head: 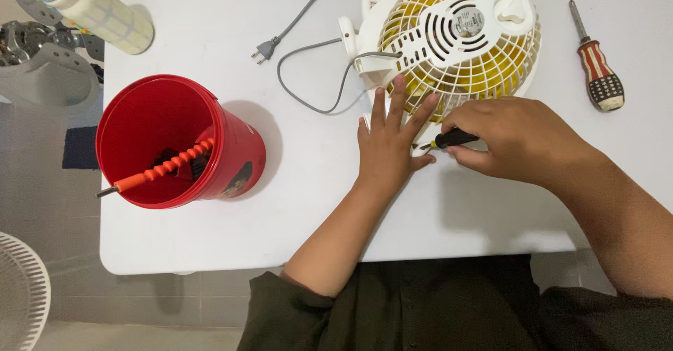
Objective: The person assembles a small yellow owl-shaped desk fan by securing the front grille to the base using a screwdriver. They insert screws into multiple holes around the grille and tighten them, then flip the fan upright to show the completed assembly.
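A small white fan [459, 39] with yellow blades lies face down at the far middle of the white table [231, 225], its grey cord [308, 57] trailing left. The left hand [389, 141] rests flat and open, fingers spread, fingertips touching the fan's near rim. Just to its right, the right hand [515, 137] is closed around a small black-handled screwdriver [449, 139], whose tip points left at the fan's near edge, between the two hands. A larger striped-handled screwdriver [599, 67] lies well apart at the far right. A red bucket [175, 141] with an orange tool inside stands at the left.
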